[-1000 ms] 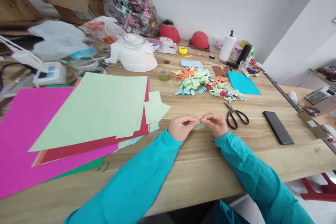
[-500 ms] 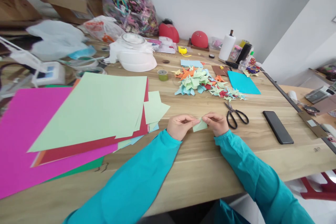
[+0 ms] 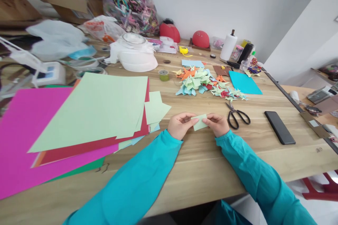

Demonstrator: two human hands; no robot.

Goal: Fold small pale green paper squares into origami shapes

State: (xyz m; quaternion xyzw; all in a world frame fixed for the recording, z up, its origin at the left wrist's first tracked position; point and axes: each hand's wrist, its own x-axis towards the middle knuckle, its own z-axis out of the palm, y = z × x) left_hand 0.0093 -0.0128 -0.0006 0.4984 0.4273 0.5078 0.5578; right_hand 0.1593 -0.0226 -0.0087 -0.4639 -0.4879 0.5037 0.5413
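Note:
A small piece of light green paper (image 3: 200, 122) is held up between my two hands over the table. My left hand (image 3: 181, 125) pinches its left edge between thumb and fingers. On the opposite edge, my right hand (image 3: 217, 124) grips the same piece, thumb in front. Both hands are closed on it. Black-handled scissors (image 3: 235, 115) lie just right of my right hand. Beyond the hands sits a pile of folded paper shapes (image 3: 196, 81) in green, orange, blue and red. Small green paper squares (image 3: 155, 109) lie left of my left hand.
Large coloured sheets, light green (image 3: 97, 107) on top and magenta (image 3: 16, 140) below, cover the left side. A black phone (image 3: 279, 127) lies at the right. Behind stand a roll of tape (image 3: 163, 75), white caps (image 3: 138, 56), a blue sheet (image 3: 244, 82) and a white bottle-like roll (image 3: 228, 46).
The green paper has been turned between my fingers, so more of its face shows and it sits slightly higher. Both hands stay in nearly the same place.

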